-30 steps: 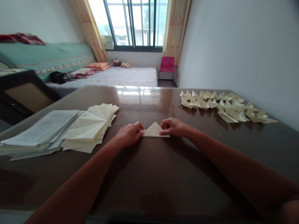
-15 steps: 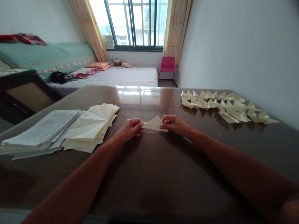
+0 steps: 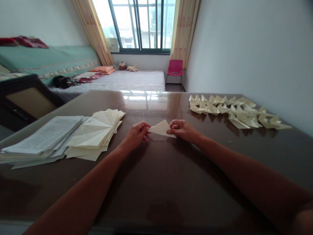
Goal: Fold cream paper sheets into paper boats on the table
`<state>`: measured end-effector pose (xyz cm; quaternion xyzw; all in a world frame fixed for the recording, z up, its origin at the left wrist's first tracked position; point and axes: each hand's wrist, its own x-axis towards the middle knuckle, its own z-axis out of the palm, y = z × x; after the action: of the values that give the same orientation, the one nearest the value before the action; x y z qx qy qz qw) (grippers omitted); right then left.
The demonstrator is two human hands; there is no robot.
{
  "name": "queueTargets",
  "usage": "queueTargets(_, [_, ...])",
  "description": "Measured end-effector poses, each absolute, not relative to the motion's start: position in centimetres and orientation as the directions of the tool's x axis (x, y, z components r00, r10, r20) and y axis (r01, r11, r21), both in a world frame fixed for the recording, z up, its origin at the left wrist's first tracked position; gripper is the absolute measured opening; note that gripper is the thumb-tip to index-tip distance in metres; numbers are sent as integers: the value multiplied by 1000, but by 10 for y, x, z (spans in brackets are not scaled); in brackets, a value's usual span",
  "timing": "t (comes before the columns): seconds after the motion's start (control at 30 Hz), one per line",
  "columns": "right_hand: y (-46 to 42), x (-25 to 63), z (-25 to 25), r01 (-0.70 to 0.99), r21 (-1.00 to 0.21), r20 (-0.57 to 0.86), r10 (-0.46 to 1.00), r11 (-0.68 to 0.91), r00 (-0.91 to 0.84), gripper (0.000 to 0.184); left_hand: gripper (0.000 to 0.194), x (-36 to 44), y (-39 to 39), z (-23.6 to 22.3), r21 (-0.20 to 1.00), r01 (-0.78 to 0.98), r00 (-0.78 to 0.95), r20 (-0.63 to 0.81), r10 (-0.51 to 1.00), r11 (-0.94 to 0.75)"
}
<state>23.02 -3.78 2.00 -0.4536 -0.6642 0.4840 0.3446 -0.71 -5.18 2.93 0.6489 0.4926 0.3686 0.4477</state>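
Above the table (image 3: 156, 182), my left hand (image 3: 136, 134) and right hand (image 3: 183, 130) each pinch one end of the folded paper (image 3: 161, 128).

Cream folded paper (image 3: 160, 128), triangular peak upward, slightly tilted, pinched at both ends, above tabletop (image 3: 156, 173)

The left hand (image 3: 137, 133) and right hand (image 3: 183, 130) are bare, with slender fingers and narrow wrists. The left forearm (image 3: 83, 189) and right forearm (image 3: 234, 166) are bare too, smooth in outline, widening evenly from the wrist toward the near edge of the table (image 3: 151, 182). Near that edge, on the right, is a rounded form (image 3: 303, 222), too blurred to make out.
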Motion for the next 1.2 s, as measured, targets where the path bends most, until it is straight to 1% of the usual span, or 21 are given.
queueTargets(0.1, [-39, 229, 21, 249, -964, 7, 952, 87, -305, 39, 27, -7, -54, 30, 850, 478, 235, 120, 965, -222])
queueTargets(0.17, [-40, 229, 22, 238, -969, -5, 958, 66, -285, 38, 28, -6, -56, 31, 745, 597, 247, 182, 952, -297])
queueTargets(0.23, [-41, 228, 23, 222, -974, -13, 962, 50, -272, 38, 30, -5, -58, 32, 641, 674, 283, 237, 929, -368])
queueTargets(0.37, [-42, 227, 24, 205, -978, -14, 964, 43, -267, 36, 32, -3, -59, 32, 484, 737, 370, 296, 881, -472])
queueTargets(0.47, [-41, 228, 22, 219, -974, -6, 960, 58, -282, 36, 33, -3, -59, 32, 439, 743, 406, 305, 862, -505])
queueTargets(0.53, [-40, 228, 22, 218, -973, 6, 951, 77, -310, 36, 33, -3, -59, 32, 476, 728, 402, 287, 869, -494])
queueTargets(0.6, [-39, 229, 23, 188, -978, 19, 936, 90, -351, 35, 35, -4, -58, 33, 557, 696, 375, 255, 891, -452])
queueTargets(0.7, [-38, 231, 24, 134, -990, -16, 908, 44, -419, 36, 37, -5, -57, 35, 657, 648, 329, 213, 920, -384])
queueTargets(0.83, [-36, 233, 23, 128, -991, -90, 885, -35, -457, 36, 39, -8, -54, 36, 686, 634, 286, 219, 933, -356])
queueTargets(0.97, [-37, 231, 25, 38, -998, -53, 888, -40, -456, 34, 40, -10, -52, 36, 723, 599, 259, 232, 938, -344])
queueTargets(1.07, [-40, 229, 28, 19, -999, -42, 885, -37, -463, 34, 41, -9, -52, 36, 796, 527, 235, 201, 951, -298])
queueTargets(1.2, [-42, 230, 29, 40, -995, -99, 861, -91, -498, 38, 41, -5, -53, 35, 898, 393, 221, 118, 968, -199])
